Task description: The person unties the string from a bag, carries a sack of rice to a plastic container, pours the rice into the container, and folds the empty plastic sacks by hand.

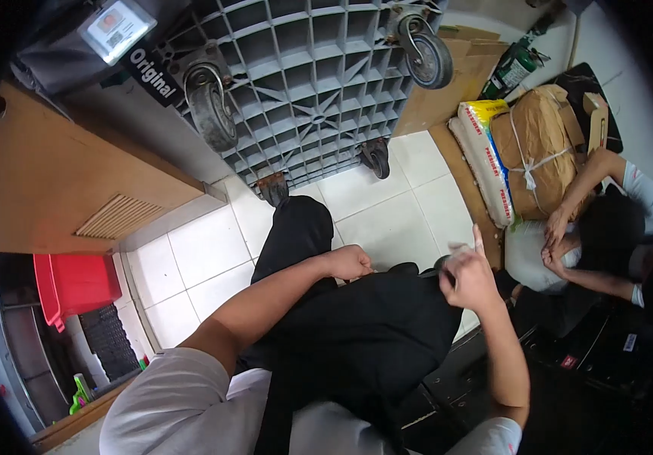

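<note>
Black cloth (357,326) covers my lap, and dark trousers show on my bent leg (296,227). My left hand (347,262) is closed in a fist at the cloth's upper edge. Whatever its fingers grip is hidden. To the right, my right hand (469,277) is raised above the cloth's right side. One finger points up while the others are curled in, slightly blurred. Anything pinched there is too small to make out.
An upturned grey plastic platform (315,98) with caster wheels (216,117) stands ahead. On the right are a sack (486,163), a tied brown paper bundle (535,152) and a seated person's hands (558,243). A wooden door (76,182) and red bin (76,284) are left.
</note>
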A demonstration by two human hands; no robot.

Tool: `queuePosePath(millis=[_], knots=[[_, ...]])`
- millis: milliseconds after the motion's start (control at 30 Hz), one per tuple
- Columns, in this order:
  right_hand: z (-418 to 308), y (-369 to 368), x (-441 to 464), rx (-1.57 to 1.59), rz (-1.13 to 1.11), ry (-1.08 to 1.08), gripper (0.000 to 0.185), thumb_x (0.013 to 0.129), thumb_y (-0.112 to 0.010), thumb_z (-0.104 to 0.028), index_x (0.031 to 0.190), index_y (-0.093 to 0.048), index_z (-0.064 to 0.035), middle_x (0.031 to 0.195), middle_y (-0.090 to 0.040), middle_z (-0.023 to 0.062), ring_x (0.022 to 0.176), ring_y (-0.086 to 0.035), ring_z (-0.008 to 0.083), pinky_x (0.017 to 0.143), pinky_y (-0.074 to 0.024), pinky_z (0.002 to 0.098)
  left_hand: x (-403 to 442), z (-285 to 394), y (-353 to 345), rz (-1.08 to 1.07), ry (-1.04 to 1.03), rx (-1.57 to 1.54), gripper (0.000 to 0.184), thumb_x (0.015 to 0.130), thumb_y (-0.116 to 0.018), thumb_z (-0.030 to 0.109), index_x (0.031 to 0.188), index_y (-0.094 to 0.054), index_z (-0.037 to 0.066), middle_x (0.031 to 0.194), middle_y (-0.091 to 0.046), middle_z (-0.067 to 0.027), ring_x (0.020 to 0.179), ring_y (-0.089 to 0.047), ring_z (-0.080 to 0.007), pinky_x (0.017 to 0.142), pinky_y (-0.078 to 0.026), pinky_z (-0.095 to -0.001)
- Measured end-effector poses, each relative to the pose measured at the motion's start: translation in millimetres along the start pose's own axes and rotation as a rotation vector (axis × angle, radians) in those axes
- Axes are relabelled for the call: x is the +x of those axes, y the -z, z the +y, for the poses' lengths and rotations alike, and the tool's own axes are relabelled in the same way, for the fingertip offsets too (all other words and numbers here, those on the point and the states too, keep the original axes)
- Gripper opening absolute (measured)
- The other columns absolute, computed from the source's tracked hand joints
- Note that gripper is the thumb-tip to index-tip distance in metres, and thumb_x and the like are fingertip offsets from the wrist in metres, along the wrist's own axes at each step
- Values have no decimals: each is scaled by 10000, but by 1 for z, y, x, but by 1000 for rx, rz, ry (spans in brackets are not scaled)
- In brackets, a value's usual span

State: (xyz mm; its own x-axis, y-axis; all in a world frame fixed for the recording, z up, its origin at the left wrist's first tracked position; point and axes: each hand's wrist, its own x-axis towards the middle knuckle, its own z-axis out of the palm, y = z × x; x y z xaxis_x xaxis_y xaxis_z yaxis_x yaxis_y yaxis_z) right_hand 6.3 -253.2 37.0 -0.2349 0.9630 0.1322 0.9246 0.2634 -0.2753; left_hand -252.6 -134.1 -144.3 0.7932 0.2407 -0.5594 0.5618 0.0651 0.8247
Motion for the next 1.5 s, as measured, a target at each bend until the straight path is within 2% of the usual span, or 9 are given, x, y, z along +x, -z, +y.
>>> queuePosePath(millis=[67,167,267,467,600,733,1067,1333,1500], knots=[[4,21,-8,-175,-542,-55,167,809,-724,-167,738,-693,-19,771,-677,183,900,-686,329,1188,-259,535,4,-4,-2,-20,-36,80,282,937,-659,270,791,-675,29,670,-623,-32,636,-567,-134,585,-478,-339],[39,34,-18,-22,-520,-99,305,828,-756,-241,630,-668,-26,682,-662,177,774,-652,306,1090,-380,498,2,5,-1,-31,-49,121,247,921,-649,234,786,-670,28,654,-620,-55,621,-566,-147,584,-470,-352],[87,61,-6,477,-103,-616,436,873,-746,-276,538,-615,-28,491,-506,23,449,-435,140,522,-407,342,8,0,-3,7,-116,205,169,876,-616,149,759,-650,32,624,-594,-52,590,-545,-148,566,-451,-349],[128,78,26,1543,144,-1028,600,1048,-419,-458,569,-512,-110,476,-480,40,430,-486,182,793,-590,438,15,-15,1,22,-156,180,231,832,-637,224,739,-648,14,631,-606,-135,594,-577,-216,577,-454,-394],[56,42,52,1761,3,-781,779,1044,-237,-595,1171,-639,60,1189,-676,243,1056,-694,330,921,-562,453,14,-12,1,29,-149,137,246,818,-664,257,778,-675,15,659,-634,-132,612,-597,-215,596,-469,-383],[31,30,74,1791,308,-678,731,1065,-256,-540,1366,-497,82,1396,-538,254,1175,-626,347,998,-518,432,10,-5,3,3,-105,175,278,805,-688,292,800,-679,14,682,-650,-125,634,-606,-208,612,-473,-378],[129,118,109,935,876,-321,508,1045,-494,-328,1175,-634,142,1216,-673,218,1160,-642,280,1076,-441,382,10,-3,3,-12,-52,139,218,805,-677,235,790,-675,18,677,-641,-112,644,-604,-201,614,-471,-375],[61,102,110,-482,-176,346,179,858,-694,-171,936,-665,-12,1006,-635,172,1140,-592,360,1113,-413,483,4,2,4,41,-137,172,186,824,-646,184,787,-670,3,646,-623,-119,589,-587,-179,575,-463,-365],[160,188,123,-829,181,557,193,774,-773,-169,896,-663,-67,997,-622,128,999,-628,351,893,-536,460,21,-17,1,-20,-118,126,195,843,-652,195,794,-670,7,638,-615,-97,572,-582,-169,561,-470,-356]])
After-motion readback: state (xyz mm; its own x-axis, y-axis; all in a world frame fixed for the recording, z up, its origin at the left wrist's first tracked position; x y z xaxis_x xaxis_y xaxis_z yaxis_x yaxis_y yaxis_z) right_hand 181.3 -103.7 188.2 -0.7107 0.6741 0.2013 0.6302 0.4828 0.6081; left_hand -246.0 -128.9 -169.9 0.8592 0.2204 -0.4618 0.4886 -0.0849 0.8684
